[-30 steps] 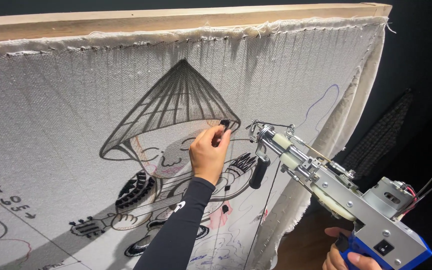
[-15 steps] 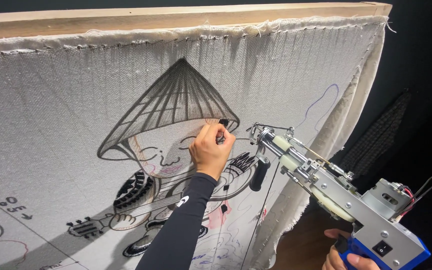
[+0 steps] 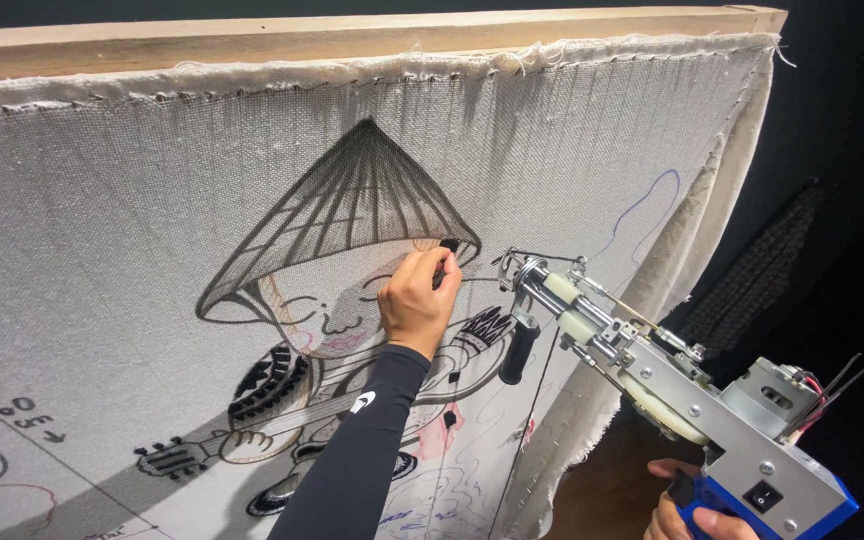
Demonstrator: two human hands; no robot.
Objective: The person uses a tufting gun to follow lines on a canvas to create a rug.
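Left hand (image 3: 417, 300) is up against the cloth (image 3: 132, 220), fingers curled and pinching a small black marker (image 3: 445, 252) at the lower rim of the drawn cone hat (image 3: 352, 200); marker tip touches the cloth. Right hand (image 3: 687, 515) sits at the bottom right, wrapped around the blue handle of a tufting gun (image 3: 652, 375). The gun's nose is just beside the left hand, near the cloth. Cloth is stretched on a wooden frame (image 3: 352, 40), its right edge hanging loose.
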